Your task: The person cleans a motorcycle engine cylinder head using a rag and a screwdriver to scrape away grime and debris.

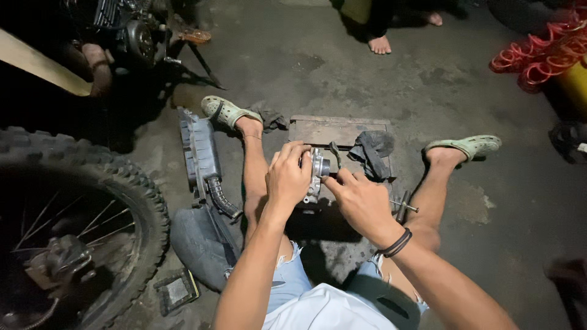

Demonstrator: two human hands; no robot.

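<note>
The left hand (287, 180) was closed around a small grey metal engine part (318, 177), fingers wrapped over its top and side, holding it steady between the person's spread legs, just above the concrete floor (428, 85). The right hand (362, 201) was curled shut, thumb and fingertips pinched on something at the part's front opening; what it pinched was too small to tell. That split looked deliberate: one hand braced the part while the other worked on it. Just beyond the hands lay a flat wooden board (330, 129) with a dark rag (373, 153) on its right end, close enough to reach. A small T-shaped tool (403, 206) lay by the right knee. To the left were a grey plastic housing with a ribbed hose (205, 162) and a knobbly motorcycle tyre (131, 201). Another person's bare foot (380, 44) stood well apart, farther back.
</note>
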